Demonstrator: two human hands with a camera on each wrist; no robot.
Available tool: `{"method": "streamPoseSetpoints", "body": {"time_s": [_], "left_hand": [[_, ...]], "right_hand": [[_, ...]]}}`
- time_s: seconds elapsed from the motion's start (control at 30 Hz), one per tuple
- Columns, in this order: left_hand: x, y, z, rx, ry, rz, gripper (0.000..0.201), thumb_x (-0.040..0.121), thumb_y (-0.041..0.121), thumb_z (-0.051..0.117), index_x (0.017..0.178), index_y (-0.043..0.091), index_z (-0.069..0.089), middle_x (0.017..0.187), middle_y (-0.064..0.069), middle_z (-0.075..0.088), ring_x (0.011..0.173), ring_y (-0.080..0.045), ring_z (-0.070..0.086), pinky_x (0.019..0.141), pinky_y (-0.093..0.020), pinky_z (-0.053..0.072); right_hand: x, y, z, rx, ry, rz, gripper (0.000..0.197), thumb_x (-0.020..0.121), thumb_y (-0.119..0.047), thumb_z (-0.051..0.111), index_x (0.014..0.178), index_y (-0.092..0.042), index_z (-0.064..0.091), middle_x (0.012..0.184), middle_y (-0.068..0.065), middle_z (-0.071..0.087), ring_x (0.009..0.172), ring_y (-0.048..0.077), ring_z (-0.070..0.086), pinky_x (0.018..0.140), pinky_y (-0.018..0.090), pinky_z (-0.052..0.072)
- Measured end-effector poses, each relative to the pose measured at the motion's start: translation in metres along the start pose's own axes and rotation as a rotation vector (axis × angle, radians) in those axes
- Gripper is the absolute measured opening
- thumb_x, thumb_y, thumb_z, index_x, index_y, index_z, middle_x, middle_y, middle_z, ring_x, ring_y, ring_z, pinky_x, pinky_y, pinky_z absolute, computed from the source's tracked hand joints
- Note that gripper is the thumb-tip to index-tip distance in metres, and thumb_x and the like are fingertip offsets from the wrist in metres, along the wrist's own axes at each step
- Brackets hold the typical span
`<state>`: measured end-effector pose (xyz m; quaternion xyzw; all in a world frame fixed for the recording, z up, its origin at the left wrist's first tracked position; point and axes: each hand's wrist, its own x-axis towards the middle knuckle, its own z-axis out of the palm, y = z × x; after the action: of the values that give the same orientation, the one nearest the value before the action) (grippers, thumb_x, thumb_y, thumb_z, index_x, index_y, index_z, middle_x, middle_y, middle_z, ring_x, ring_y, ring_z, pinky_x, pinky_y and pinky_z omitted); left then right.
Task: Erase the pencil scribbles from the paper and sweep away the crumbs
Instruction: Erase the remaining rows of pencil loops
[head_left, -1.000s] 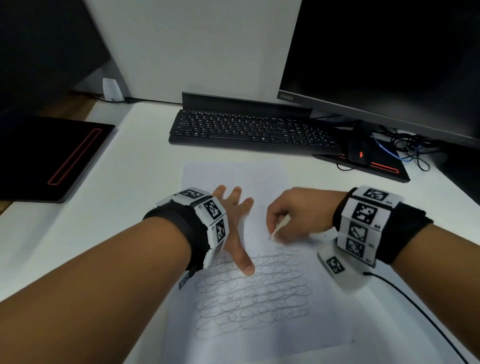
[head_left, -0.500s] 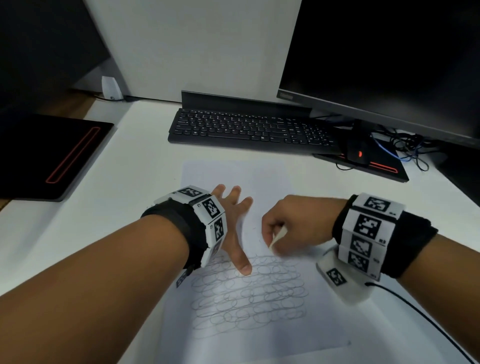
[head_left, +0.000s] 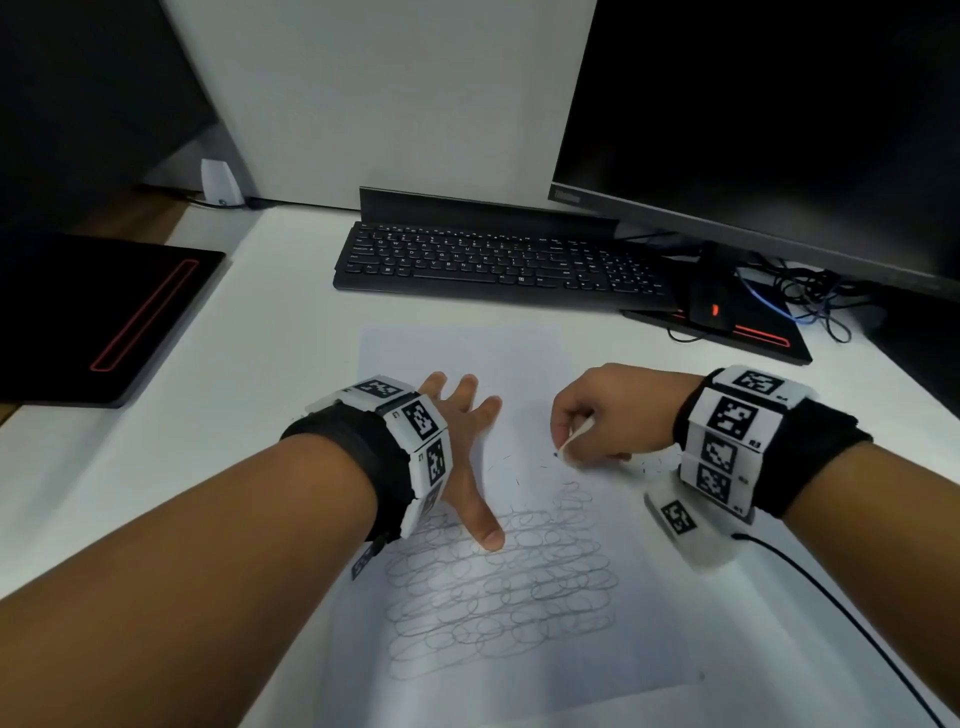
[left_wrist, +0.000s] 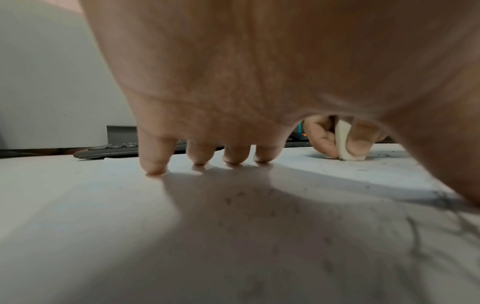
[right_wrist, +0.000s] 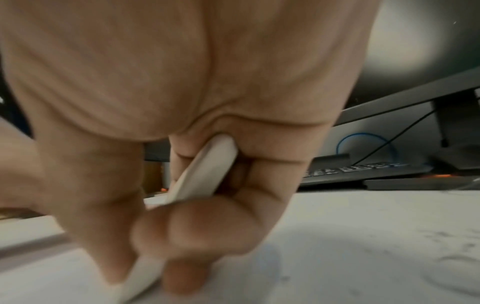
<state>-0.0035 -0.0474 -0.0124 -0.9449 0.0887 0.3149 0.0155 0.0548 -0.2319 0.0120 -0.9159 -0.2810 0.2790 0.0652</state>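
Left hand (head_left: 462, 452) splayed flat, pinning white paper sheet (head_left: 519, 364) against shifting; right hand (head_left: 608, 410) pinching thin white eraser (head_left: 574, 438), tip rubbing grey looped pencil scribbles (head_left: 498, 587).

left hand (head_left: 462, 457) spread flat on paper (head_left: 467, 358); right hand (head_left: 608, 410) pinches eraser (head_left: 574, 439) above scribbles (head_left: 504, 587).

Matt white paper (head_left: 467, 358); smooth white rubbery eraser (right_wrist: 205, 170).
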Motion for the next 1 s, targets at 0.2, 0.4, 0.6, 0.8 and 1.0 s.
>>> {"method": "streamPoseSetpoints", "body": {"time_s": [0.2,0.4,0.6,0.8,1.0], "left_hand": [[0.001,-0.003,0.000,0.001,-0.008,0.011,0.138,0.060,0.072,0.076,0.153,0.031,-0.018,0.160,0.000,-0.026,0.146,-0.031,-0.024,0.117,-0.062,0.004],[0.000,0.001,-0.003,0.028,-0.008,-0.011,0.139,0.060,0.073,0.075,0.154,0.027,-0.016,0.161,-0.002,-0.022,0.147,-0.032,-0.021,0.116,-0.063,0.005],[0.002,0.033,-0.009,0.049,0.103,0.049,0.132,0.061,0.075,0.073,0.156,0.030,-0.007,0.161,-0.007,-0.021,0.146,-0.033,-0.024,0.113,-0.065,-0.001],[0.027,0.046,0.004,0.014,0.065,0.032,0.133,0.058,0.079,0.072,0.154,0.036,-0.010,0.161,-0.007,-0.021,0.146,-0.040,-0.019,0.117,-0.063,0.003],[0.024,0.043,0.003,-0.002,0.061,0.061,0.134,0.056,0.078,0.074,0.154,0.036,-0.008,0.162,-0.006,-0.018,0.146,-0.040,-0.019,0.112,-0.067,0.005]], "right_hand": [[-0.007,-0.008,0.014,-0.027,-0.101,-0.094,0.008,0.082,-0.027,0.069,0.090,-0.027,0.070,0.086,-0.012,0.070,0.079,0.008,0.065,0.069,0.021,0.050],[0.002,0.000,0.004,-0.027,-0.028,0.006,0.006,0.083,-0.025,0.068,0.089,-0.025,0.070,0.078,-0.005,0.073,0.054,0.002,0.058,0.057,0.017,0.044],[0.004,-0.004,0.002,-0.052,-0.042,0.037,0.010,0.083,-0.020,0.069,0.093,-0.019,0.070,0.075,0.001,0.073,0.053,0.004,0.058,0.057,0.017,0.046],[0.001,-0.007,0.007,-0.069,-0.036,0.030,0.005,0.083,-0.022,0.067,0.088,-0.022,0.068,0.090,0.002,0.075,0.060,0.008,0.060,0.063,0.021,0.049],[-0.004,-0.005,0.007,-0.068,-0.067,-0.013,0.007,0.083,-0.025,0.070,0.089,-0.023,0.070,0.077,-0.003,0.070,0.052,-0.001,0.056,0.059,0.018,0.046]]}}
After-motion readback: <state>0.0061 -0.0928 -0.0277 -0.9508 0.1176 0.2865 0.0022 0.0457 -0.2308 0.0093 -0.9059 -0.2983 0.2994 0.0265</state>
